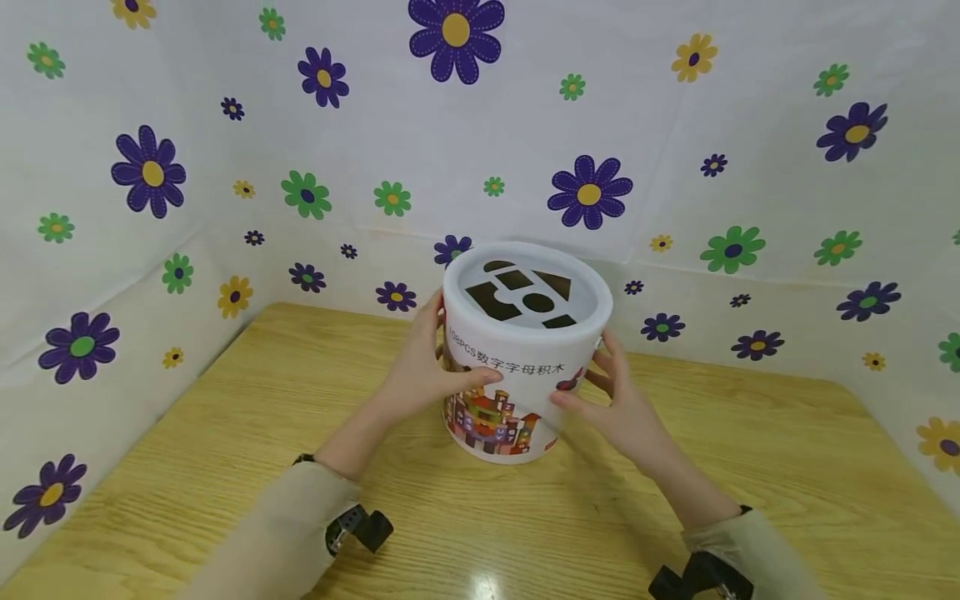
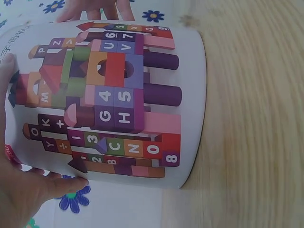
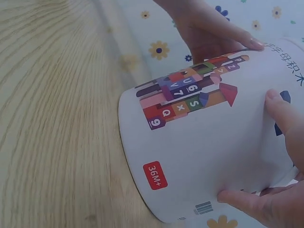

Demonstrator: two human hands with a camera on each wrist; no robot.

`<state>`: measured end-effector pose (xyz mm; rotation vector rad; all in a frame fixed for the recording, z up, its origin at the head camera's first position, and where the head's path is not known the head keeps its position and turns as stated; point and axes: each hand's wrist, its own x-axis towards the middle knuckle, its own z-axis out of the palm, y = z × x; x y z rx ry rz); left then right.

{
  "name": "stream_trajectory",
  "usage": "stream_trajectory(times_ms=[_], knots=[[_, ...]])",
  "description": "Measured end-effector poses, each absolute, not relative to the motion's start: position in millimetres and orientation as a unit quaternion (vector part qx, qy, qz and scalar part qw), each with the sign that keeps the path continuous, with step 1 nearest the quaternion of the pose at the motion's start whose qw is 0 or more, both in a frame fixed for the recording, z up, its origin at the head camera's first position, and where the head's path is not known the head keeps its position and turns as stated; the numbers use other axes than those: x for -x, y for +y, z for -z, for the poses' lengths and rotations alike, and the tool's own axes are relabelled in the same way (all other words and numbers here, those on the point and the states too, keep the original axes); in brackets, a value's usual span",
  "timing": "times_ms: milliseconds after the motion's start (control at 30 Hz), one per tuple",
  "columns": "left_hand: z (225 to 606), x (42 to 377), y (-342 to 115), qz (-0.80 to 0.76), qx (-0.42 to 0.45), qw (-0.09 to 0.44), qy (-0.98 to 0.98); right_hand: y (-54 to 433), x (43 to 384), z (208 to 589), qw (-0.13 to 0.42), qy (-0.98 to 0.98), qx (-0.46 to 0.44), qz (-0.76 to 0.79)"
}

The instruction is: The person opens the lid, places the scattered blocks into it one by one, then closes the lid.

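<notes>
A white toy-block bucket (image 1: 517, 400), printed with colourful letter and number blocks, is tilted between my two hands over the table. Its white lid (image 1: 600, 312) has several cut-out shapes, dark inside. My left hand (image 1: 420, 371) grips the left side, thumb across the printed front and fingers behind. On the opposite side my right hand (image 1: 630, 408) holds it the same way, thumb on the front. In the right wrist view, a red "36M+" label (image 3: 155, 175) and a barcode (image 3: 204, 207) show on the bucket's wall. Whether its base touches the table cannot be made out.
The wooden table (image 1: 247, 433) spreads around the bucket. A white cloth with purple, green and yellow flowers (image 1: 588, 193) hangs at the back and both sides, close behind the bucket. Black wrist straps with small mounts (image 1: 360, 529) sit over both sleeves.
</notes>
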<state>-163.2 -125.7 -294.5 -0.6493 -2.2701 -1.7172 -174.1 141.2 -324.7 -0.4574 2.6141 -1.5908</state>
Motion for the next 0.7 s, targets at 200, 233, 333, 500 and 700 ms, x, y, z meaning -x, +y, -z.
stream_trajectory(times_ms=[200, 233, 333, 500, 700], knots=[[294.5, 164.6, -104.2, 0.584, 0.245, 0.108, -0.767, 164.7, 164.9, 324.6, -0.002, 0.836, 0.161, 0.524], [294.5, 164.3, -100.7, 0.583, 0.247, 0.107, -0.766, 168.0, 163.3, 324.2, -0.004, 0.836, 0.16, 0.526], [294.0, 163.5, -90.7, 0.584, 0.251, 0.108, -0.764, 176.9, 158.9, 324.1, -0.009, 0.838, 0.154, 0.524], [293.6, 162.1, -79.3, 0.59, 0.253, 0.106, -0.759, 186.7, 154.8, 324.0, -0.026, 0.836, 0.164, 0.524], [311.3, 173.2, -83.2, 0.582, 0.238, 0.092, -0.772, 191.3, 155.9, 325.6, -0.039, 0.831, 0.187, 0.523]])
